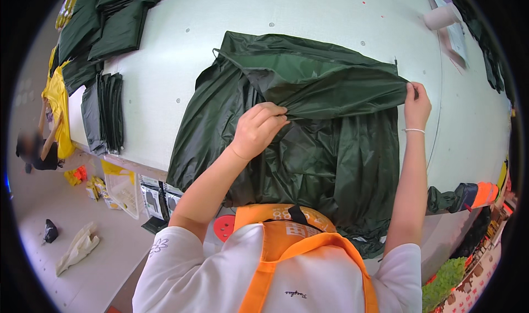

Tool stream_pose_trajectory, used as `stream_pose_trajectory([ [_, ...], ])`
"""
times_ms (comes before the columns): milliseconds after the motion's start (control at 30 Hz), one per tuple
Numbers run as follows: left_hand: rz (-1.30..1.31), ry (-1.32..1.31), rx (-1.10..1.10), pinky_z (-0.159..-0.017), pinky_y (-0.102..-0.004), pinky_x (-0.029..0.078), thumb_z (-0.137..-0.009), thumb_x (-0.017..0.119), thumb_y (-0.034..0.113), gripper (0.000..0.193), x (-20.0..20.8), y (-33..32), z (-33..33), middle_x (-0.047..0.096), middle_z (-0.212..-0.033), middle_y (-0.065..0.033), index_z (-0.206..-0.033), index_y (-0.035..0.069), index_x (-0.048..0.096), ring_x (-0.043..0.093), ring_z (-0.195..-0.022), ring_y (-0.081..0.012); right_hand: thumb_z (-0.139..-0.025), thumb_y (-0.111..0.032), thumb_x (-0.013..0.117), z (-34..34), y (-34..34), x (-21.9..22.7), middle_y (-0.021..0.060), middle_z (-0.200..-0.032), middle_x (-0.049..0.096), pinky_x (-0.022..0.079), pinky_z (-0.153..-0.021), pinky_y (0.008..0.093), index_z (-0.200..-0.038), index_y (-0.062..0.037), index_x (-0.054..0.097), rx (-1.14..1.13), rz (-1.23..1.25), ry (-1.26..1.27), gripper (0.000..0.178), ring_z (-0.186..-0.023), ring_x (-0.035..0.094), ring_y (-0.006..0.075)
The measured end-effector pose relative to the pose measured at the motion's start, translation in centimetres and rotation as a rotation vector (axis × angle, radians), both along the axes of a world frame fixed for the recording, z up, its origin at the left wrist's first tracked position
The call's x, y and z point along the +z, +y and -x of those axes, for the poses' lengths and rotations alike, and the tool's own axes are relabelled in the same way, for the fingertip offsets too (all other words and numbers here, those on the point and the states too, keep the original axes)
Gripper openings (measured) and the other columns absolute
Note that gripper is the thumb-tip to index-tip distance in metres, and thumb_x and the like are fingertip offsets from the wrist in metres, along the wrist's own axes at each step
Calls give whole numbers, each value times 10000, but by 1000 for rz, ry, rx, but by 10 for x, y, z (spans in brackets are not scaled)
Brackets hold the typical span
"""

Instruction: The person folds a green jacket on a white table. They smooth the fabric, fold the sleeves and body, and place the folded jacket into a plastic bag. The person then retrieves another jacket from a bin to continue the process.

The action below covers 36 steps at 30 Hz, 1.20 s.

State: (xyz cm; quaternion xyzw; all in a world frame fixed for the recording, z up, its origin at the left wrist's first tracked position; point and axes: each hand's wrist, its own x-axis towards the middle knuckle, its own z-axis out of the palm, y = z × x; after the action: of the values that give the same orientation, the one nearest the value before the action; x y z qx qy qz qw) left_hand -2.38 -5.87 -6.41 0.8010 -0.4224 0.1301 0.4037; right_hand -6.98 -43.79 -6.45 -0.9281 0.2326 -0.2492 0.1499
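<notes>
A dark green, shiny rain garment [308, 153] lies spread over the table in front of me, its near part hanging over the edge toward my apron. My left hand [258, 129] pinches a gathered edge of the cloth near the middle. Farther right, my right hand [417, 104] grips the corner of the same edge between thumb and fingers. Between the two hands the edge is pulled fairly taut, and the layer behind it gapes into a fold that shows a lighter green inside. Which part of the garment this edge is, I cannot tell.
Folded dark green garments [122, 29] are piled at the far left, beside a standing row of folded pieces [110, 112]. A white roll [442, 16] lies at the far right. Beyond the table's left side, another person [41, 147] handles yellow cloth [58, 101].
</notes>
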Motion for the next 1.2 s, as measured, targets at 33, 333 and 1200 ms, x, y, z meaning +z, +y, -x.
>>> stream_pose_trajectory([
  [33, -15, -19, 23, -711, -337, 511, -615, 761, 10, 236, -2, 3, -1, 643, -930, -66, -783, 50, 599, 611, -842, -254, -864, -204, 622, -4, 4, -2, 81, -847, 612, 433, -700, 309, -1003, -40, 609, -4, 201, -84, 215, -819, 559, 226],
  [333, -39, 137, 75, -743, -350, 494, -650, 742, 10, 201, -5, 4, 2, 637, -978, -81, -794, 51, 608, 603, -880, -277, -756, -105, 693, 23, 186, -1, 73, -742, 576, 445, -592, 343, -776, -42, 613, 631, -286, -127, 104, -683, 552, 268],
  [1200, 53, 574, 461, -559, -210, 390, -866, 637, 135, 174, 28, 49, -115, 531, -636, 6, -789, -7, 571, 448, -608, -50, -685, 48, 677, 47, 153, 68, 99, -764, 596, 432, -703, 362, -811, -39, 589, 335, -268, -401, 176, -747, 567, 283],
])
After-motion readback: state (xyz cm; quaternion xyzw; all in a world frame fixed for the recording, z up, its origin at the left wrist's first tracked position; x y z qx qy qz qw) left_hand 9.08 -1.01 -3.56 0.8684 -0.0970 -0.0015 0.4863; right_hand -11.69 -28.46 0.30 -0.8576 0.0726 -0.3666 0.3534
